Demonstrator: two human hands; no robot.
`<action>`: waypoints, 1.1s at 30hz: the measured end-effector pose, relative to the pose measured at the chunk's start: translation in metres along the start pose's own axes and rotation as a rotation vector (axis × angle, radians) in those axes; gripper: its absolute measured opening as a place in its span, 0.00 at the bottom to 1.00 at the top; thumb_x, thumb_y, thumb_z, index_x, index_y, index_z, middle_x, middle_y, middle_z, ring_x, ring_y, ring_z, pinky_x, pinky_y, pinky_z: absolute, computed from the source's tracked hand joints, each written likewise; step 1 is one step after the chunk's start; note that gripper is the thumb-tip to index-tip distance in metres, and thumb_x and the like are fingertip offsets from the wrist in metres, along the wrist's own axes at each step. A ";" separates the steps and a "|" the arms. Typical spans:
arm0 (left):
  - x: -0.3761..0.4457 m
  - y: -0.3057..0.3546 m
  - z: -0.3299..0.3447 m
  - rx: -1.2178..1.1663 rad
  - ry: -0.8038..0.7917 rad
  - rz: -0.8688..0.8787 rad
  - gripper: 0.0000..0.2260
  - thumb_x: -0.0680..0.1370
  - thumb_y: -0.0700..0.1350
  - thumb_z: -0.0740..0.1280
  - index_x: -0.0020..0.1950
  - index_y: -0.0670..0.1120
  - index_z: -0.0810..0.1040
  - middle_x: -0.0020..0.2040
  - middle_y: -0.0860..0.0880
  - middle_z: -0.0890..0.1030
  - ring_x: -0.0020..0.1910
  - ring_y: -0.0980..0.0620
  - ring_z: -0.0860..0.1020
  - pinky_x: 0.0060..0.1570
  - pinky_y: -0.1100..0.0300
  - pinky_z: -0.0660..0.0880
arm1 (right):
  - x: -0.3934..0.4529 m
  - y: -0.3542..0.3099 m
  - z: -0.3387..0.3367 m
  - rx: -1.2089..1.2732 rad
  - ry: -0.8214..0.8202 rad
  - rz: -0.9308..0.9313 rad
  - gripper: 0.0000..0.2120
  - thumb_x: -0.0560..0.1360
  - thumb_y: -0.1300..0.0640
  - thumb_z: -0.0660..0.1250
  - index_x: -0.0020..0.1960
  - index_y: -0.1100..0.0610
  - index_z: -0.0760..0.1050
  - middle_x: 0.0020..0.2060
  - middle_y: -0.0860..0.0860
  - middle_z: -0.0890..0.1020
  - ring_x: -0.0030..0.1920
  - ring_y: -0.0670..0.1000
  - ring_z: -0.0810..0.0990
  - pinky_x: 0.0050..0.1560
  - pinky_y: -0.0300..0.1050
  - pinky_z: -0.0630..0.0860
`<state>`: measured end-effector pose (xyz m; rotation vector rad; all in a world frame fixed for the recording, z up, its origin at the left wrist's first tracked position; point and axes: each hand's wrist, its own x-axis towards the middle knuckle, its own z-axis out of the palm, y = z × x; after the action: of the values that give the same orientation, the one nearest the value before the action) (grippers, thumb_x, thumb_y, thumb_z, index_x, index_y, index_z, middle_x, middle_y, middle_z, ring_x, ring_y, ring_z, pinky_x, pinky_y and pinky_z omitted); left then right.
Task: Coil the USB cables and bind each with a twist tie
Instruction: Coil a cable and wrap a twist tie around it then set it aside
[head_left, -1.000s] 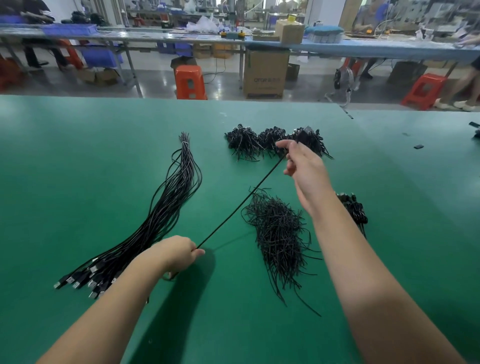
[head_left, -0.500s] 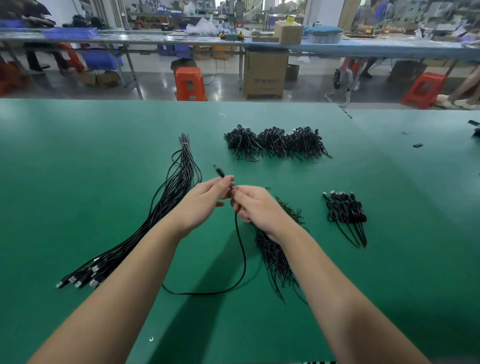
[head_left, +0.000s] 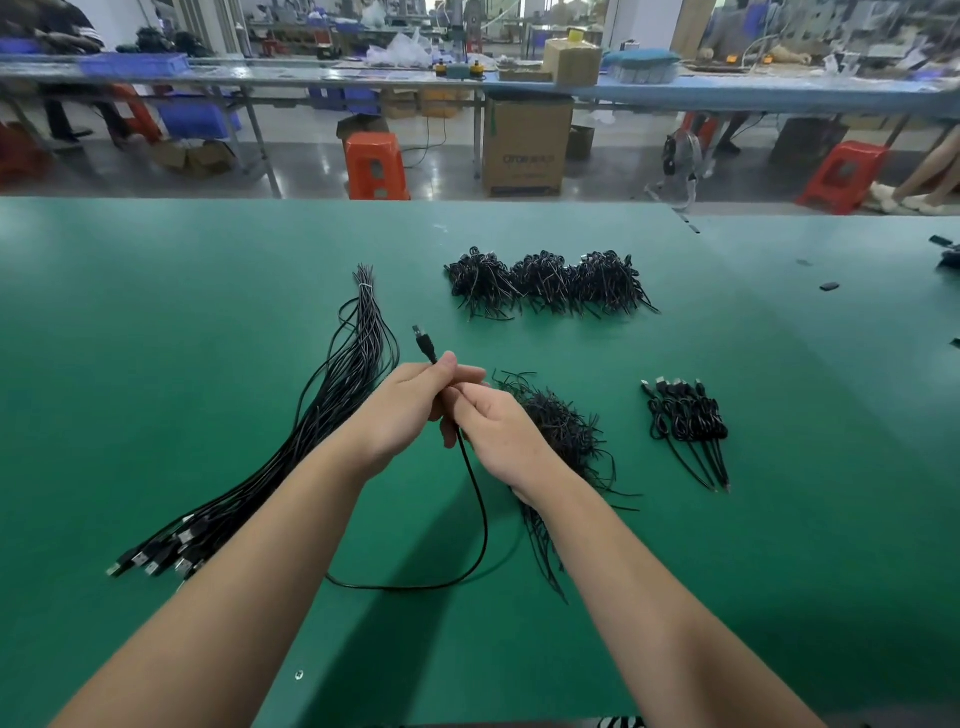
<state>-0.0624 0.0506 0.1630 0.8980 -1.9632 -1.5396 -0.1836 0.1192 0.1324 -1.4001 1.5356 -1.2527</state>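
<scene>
One black USB cable (head_left: 480, 519) runs between both hands over the green table (head_left: 156, 364). My left hand (head_left: 410, 410) grips it just below its plug, which sticks up past the thumb. My right hand (head_left: 493, 431) pinches the same cable right beside the left, and the rest hangs down in a loop lying on the table. A long bundle of loose USB cables (head_left: 322, 415) lies to the left. A heap of black twist ties (head_left: 566, 441) sits under my right wrist. Several coiled, bound cables (head_left: 685, 421) lie in a row to the right.
Three dark clumps of bundled ties or cables (head_left: 545, 283) line the far middle of the table. Small black bits (head_left: 829, 286) lie far right. Beyond the table edge are orange stools (head_left: 375, 166), a cardboard box (head_left: 527, 145) and other benches.
A second ago the cable was stretched taut between my hands, far apart. The hands have come together at the plug end, and the slack now hangs as a loop on the table.
</scene>
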 end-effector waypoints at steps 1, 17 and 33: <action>0.000 -0.001 0.000 -0.032 0.008 0.016 0.20 0.86 0.50 0.52 0.61 0.44 0.81 0.51 0.47 0.86 0.33 0.49 0.77 0.43 0.59 0.73 | 0.000 0.002 0.002 0.050 -0.011 0.010 0.22 0.84 0.49 0.56 0.34 0.55 0.73 0.31 0.47 0.75 0.35 0.48 0.70 0.38 0.42 0.64; -0.013 0.001 -0.046 -0.116 -0.715 -0.193 0.23 0.83 0.50 0.58 0.52 0.32 0.81 0.43 0.34 0.84 0.26 0.47 0.80 0.23 0.63 0.72 | -0.011 0.035 0.022 0.837 -0.260 0.408 0.19 0.83 0.51 0.58 0.34 0.53 0.69 0.22 0.46 0.62 0.21 0.44 0.57 0.23 0.37 0.53; -0.011 -0.049 -0.003 0.320 -0.133 -0.019 0.11 0.85 0.47 0.59 0.53 0.51 0.82 0.50 0.53 0.85 0.47 0.62 0.79 0.55 0.63 0.74 | -0.008 0.041 0.014 1.047 -0.104 0.338 0.18 0.84 0.51 0.55 0.37 0.54 0.69 0.24 0.47 0.62 0.21 0.44 0.57 0.25 0.38 0.53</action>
<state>-0.0433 0.0493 0.1161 0.9622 -2.3481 -1.3472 -0.1814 0.1225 0.0884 -0.4838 0.7509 -1.4035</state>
